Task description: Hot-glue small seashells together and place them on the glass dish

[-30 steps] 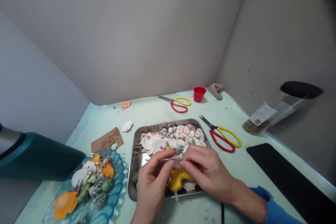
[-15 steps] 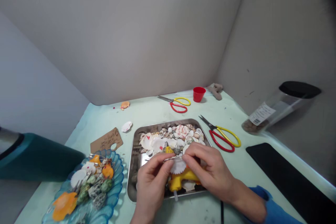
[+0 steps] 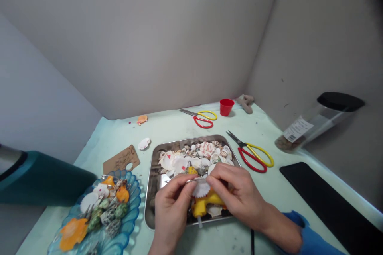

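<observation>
Above the front of a metal tray [image 3: 151,191], my two hands pinch a white ribbed shell [image 3: 201,189] between them. My left hand [image 3: 175,203] is closed, thumb and forefinger on a thin metal strip [image 3: 190,181] at the shell's upper left edge. Its kind is too small to tell. My right hand [image 3: 237,191] pinches the shell's right side. Under the hands a yellow glue gun [image 3: 206,202] lies across the tray, its nozzle pointing down toward the front rim. Several loose shells [image 3: 182,164] fill the tray behind my fingers.
At left stand a blue scalloped dish [image 3: 134,207] of shells and a dark green bottle [image 3: 50,177]. Two scissors [image 3: 254,157] [image 3: 202,118] and a red cup [image 3: 226,107] lie behind. A clear jar [image 3: 311,125] leans right, near a black mat [image 3: 329,207].
The shell between my fingers has shifted slightly left and tilted, and my left hand has moved a little left. Both hands keep their pinch.
</observation>
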The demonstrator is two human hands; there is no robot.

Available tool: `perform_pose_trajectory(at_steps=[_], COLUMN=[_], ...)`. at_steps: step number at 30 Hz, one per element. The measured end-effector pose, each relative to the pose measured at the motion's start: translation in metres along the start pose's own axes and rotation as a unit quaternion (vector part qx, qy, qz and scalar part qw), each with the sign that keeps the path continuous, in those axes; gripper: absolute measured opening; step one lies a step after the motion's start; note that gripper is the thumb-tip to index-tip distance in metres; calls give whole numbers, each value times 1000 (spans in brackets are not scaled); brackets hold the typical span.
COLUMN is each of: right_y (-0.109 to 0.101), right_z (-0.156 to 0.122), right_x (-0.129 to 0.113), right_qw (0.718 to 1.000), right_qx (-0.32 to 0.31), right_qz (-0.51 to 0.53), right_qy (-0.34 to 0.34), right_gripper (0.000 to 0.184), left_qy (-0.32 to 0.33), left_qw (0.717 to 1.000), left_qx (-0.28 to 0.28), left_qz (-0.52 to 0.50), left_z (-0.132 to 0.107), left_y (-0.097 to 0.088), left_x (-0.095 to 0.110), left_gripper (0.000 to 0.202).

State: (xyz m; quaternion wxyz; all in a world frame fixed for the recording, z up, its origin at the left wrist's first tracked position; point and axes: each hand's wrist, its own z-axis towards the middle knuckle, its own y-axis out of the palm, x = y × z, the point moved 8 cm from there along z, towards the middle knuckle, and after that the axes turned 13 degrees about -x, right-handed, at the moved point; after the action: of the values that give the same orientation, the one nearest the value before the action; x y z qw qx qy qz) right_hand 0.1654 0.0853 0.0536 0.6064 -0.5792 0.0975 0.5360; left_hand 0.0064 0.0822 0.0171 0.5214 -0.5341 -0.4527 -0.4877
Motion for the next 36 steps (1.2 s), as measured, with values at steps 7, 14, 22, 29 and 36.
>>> perform_pose_trajectory(at_steps=[7, 14, 22, 29, 36], right_y=[-3, -1, -2, 6, 2], right_z=[0, -1, 0, 3, 2], right_x=[-1, 2, 1, 2, 10], right_qw=[1000, 1000, 1000, 999, 999], right_qx=[6, 3, 4, -29, -4], right_qz=[10, 16, 9, -28, -4], right_qy=[3, 12, 13, 9, 50], right_gripper=[21, 21, 23, 21, 21], left_qy=[8, 15, -16, -84, -79], left_qw=[1000, 998, 997, 985, 986], left_qx=[-23, -57, -43, 44, -19], left_qz=[-12, -20, -63, -142, -149], left_z=[0, 1, 1, -1, 1], left_y=[2, 6, 6, 0, 8], left_x=[3, 7, 1, -20, -14], left_gripper=[8, 7, 10, 31, 33])
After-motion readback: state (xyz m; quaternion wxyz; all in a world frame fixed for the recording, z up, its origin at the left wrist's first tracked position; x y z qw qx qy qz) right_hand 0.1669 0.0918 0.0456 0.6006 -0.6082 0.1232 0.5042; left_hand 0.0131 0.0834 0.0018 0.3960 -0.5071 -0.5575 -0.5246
